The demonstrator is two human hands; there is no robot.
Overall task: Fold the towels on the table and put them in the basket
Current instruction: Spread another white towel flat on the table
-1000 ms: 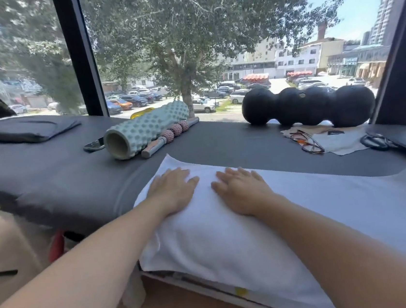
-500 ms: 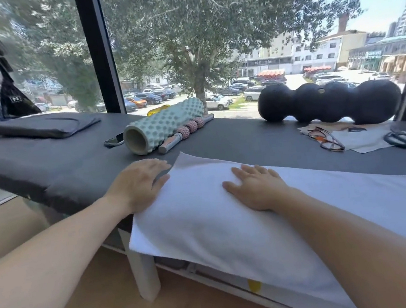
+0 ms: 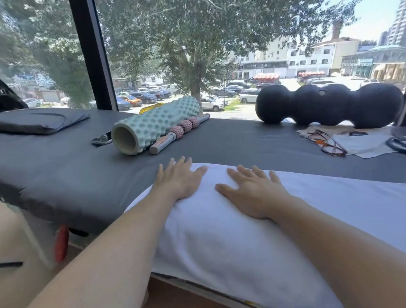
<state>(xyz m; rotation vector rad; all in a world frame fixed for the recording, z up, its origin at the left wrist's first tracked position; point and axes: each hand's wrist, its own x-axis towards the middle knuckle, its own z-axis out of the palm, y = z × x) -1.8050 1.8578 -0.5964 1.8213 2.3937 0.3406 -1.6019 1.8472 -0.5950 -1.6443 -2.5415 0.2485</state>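
Head view, change. Half a second ago the left hand point(image 3: 178, 180) lay at the towel's left edge, partly on the grey table cover, well apart from the right hand point(image 3: 254, 191). It has now come back inward and sits at the far left corner of the white towel point(image 3: 232, 241), near the right hand, much as the pair stood one second ago. The towel has not visibly changed shape. Judgement: this is a smoothing pass, the cloth being flattened before the next fold; no fold has been started and nothing has gone to the basket, which is not clearly in view.

Head view, hands. Both hands lie flat, fingers straight and slightly spread, palms down. Neither grips anything. The left hand presses the towel's far left corner, its fingertips reaching past the towel's edge onto the table point(image 3: 72, 173). The right hand rests wholly on the towel, just beside the left.

Head view, towel. The towel lies along the table's near edge and drapes over it toward the person, running off toward the right edge of the table.

Head view, remainder. Toward the far edge lie a foam roller point(image 3: 154, 126), a massage stick point(image 3: 179, 132) touching it, and a phone point(image 3: 101, 139) just beside its open end.
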